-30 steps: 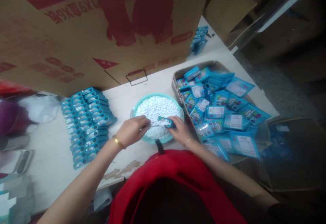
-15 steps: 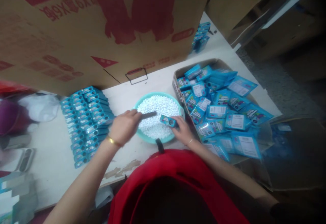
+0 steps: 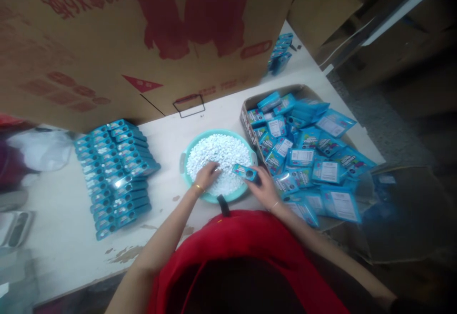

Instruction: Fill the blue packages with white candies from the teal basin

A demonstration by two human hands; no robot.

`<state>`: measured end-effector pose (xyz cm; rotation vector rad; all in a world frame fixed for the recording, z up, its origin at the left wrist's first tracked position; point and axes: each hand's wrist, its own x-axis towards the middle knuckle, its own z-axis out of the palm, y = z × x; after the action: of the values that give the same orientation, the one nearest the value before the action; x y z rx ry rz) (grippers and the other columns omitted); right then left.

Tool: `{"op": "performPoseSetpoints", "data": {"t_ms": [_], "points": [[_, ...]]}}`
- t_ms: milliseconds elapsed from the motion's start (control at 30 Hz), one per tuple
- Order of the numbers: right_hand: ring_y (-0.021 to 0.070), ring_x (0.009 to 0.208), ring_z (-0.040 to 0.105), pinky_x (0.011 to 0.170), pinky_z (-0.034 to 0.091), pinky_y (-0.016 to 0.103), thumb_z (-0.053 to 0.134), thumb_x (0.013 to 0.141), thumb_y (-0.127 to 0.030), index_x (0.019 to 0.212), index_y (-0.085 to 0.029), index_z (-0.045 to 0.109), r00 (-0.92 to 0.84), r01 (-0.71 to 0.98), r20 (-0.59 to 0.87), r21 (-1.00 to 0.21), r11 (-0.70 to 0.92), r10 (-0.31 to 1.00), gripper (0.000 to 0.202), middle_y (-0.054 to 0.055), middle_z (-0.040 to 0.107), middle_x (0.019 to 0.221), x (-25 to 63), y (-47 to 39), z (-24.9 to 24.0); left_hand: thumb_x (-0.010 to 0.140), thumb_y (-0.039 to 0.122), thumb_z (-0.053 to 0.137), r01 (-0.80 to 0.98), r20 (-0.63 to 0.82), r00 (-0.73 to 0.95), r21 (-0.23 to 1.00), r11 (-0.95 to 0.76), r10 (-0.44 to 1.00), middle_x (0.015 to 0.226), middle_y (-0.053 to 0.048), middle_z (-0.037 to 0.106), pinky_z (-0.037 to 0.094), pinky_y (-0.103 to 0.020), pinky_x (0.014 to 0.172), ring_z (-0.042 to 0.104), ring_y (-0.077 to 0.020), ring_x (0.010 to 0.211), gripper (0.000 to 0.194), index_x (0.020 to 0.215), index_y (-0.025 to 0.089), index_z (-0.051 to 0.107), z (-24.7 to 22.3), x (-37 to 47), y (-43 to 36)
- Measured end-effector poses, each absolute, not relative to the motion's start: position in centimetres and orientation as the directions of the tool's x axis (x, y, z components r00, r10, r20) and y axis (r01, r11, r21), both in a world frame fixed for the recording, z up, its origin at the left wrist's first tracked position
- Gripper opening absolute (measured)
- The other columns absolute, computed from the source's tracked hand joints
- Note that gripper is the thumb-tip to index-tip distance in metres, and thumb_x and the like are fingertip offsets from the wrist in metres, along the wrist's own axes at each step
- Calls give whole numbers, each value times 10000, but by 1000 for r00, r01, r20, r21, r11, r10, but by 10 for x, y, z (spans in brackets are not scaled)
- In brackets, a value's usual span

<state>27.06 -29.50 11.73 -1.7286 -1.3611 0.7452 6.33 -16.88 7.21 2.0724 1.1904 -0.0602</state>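
A turquoise bowl (image 3: 184,165) full of small white pellets (image 3: 214,150) stands in front of me. My left hand (image 3: 207,175) is over the near left part of the pellets, fingers drawn together at their surface. What is between those fingertips, if anything, I cannot make out. At the bowl's right rim, my right hand (image 3: 264,188) grips a small blue box (image 3: 244,172) with a dark round spot on its face. The box is tilted above the pellets. Columns of similar small blue boxes (image 3: 117,176) lie at the left.
A carton (image 3: 250,131) heaped with blue printed packets (image 3: 303,157) stands right of the bowl. Behind the white table (image 3: 171,142) rises a large cardboard box (image 3: 107,66). More blue packs (image 3: 281,52) sit at the back right, and a white plastic bag (image 3: 43,150) at far left.
My left hand has moved right and down to the pellets; the dark strip it held is out of sight. My right hand, with the small box, has shifted slightly right and down.
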Motion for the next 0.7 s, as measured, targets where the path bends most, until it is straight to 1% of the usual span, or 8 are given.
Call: {"op": "performPoseSetpoints", "data": {"t_ms": [100,167,233,333,400,500,633,700], "points": [[250,1050,586,932,486,425,588,834,-318,1150,-232,535,244,501,25,-859,-104,970,332,87,603,1091,270,-297,115,886,354,474,687,-321,609,670,-281,725,981,-43,633,485,-308,803,593,-164,843,247,1062,203,558,95,42,-159],[251,1061,582,942,480,426,590,833,-311,1155,-230,534,248,500,34,-861,-98,968,336,91,600,1099,268,-296,113,887,355,482,633,-269,647,711,-307,713,980,-46,628,479,-305,810,589,-160,846,254,1071,200,561,121,30,-154],[254,1070,578,949,476,430,584,836,-301,1161,-230,530,250,506,48,-858,-88,967,338,97,598,1110,265,-292,111,895,360,477,611,-243,685,706,-359,687,983,-47,628,477,-296,805,590,-155,844,256,1078,203,565,151,22,-149],[257,1085,569,953,475,435,559,833,-251,1167,-220,527,213,531,82,-846,-45,974,337,105,597,1126,259,-284,109,904,355,466,594,-245,747,665,-453,618,997,-46,634,481,-285,796,598,-152,858,245,1072,210,569,194,22,-146],[256,1085,564,948,480,430,540,815,-201,1171,-211,529,169,549,105,-836,-5,980,356,105,599,1121,255,-279,112,906,341,458,587,-270,787,605,-538,555,992,-45,637,483,-288,790,601,-159,878,225,1047,213,577,217,29,-144],[257,1078,562,928,490,426,521,782,-144,1179,-215,529,118,587,115,-809,24,986,404,99,603,1111,251,-274,117,911,314,433,597,-340,802,440,-671,491,965,-52,634,485,-298,746,600,-179,880,214,1002,210,596,242,45,-146],[258,1081,554,924,491,428,505,766,-110,1195,-225,520,84,614,125,-788,48,989,444,100,596,1115,247,-274,117,910,240,413,610,-450,747,170,-774,489,927,-84,624,465,-308,637,593,-214,829,211,944,175,611,266,73,-157],[252,1080,547,934,486,428,500,764,-102,1203,-220,512,73,598,142,-799,70,987,455,101,589,1113,246,-274,113,890,158,410,582,-479,734,79,-809,481,898,-96,618,444,-307,598,583,-220,796,204,914,158,612,279,86,-165]]}}
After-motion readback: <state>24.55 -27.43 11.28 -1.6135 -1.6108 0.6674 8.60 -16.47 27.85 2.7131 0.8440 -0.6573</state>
